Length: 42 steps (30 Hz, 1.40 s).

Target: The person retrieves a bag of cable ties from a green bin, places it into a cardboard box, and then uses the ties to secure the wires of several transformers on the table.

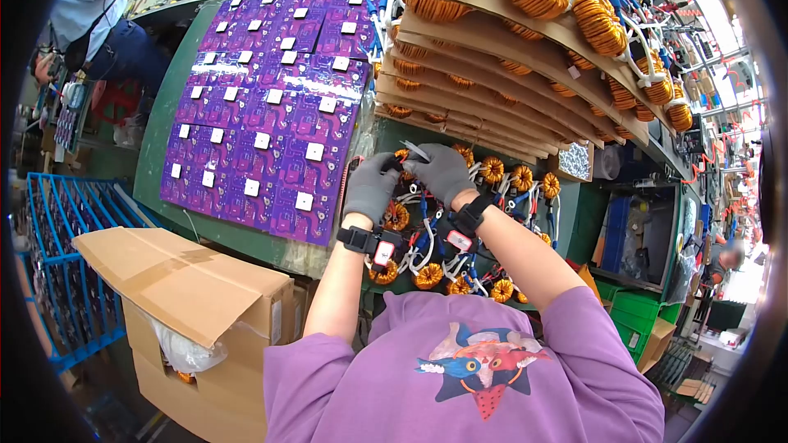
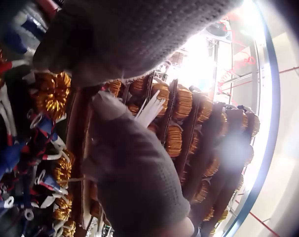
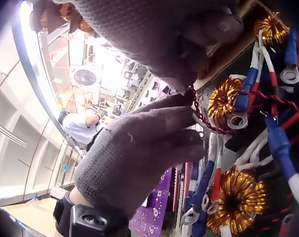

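Note:
Both hands wear grey knit gloves and meet over a crowd of copper-wound toroid coils (image 1: 428, 276). My left hand (image 1: 368, 190) pinches a twisted red-and-black wire (image 3: 197, 112) between its fingertips, beside a coil (image 3: 223, 101). Fingers curled, my right hand (image 1: 441, 174) holds thin white strips (image 2: 150, 109) that look like cable ties. Its fingertips are right at the same twisted wire. The coils carry white leads, blue-sleeved ends and ring terminals (image 3: 237, 121). The exact grip of the right fingertips is hidden behind the glove.
Purple circuit boards (image 1: 271, 115) with white blocks cover the bench at left. Behind the hands, cardboard sheets (image 1: 492, 74) are stacked with more coils. An open cardboard box (image 1: 197, 303) stands front left, a green crate (image 1: 628, 312) at right. Another person (image 1: 103, 16) is far left.

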### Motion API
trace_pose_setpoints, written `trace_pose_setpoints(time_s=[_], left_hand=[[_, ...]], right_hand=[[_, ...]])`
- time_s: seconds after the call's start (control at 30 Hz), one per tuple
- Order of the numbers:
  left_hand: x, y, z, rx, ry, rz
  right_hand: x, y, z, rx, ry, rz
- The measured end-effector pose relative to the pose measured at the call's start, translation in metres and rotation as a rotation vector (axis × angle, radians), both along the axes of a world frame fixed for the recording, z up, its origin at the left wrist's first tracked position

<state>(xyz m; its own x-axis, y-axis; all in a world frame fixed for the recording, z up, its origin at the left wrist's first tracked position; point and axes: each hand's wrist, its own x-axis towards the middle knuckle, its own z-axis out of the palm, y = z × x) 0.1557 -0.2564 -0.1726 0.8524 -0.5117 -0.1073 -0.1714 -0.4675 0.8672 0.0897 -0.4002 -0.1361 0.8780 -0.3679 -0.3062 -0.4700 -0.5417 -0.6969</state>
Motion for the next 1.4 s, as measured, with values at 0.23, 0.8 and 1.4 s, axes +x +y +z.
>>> trace_pose_setpoints(time_s=[0.23,0.8,1.4], left_hand=[[0.000,0.000,0.017,0.197,-0.010,-0.058],[0.000,0.014,0.006,-0.453,0.639,-0.056],[-0.003,-0.001,0.003,-0.117,0.345,0.038]], right_hand=[[-0.003,0.008,-0.004,-0.096,-0.085,-0.039],[0.005,-0.010,-0.017,0.405,0.000,-0.183],[0.001,-0.017,-0.026,0.505,-0.139,-0.096]])
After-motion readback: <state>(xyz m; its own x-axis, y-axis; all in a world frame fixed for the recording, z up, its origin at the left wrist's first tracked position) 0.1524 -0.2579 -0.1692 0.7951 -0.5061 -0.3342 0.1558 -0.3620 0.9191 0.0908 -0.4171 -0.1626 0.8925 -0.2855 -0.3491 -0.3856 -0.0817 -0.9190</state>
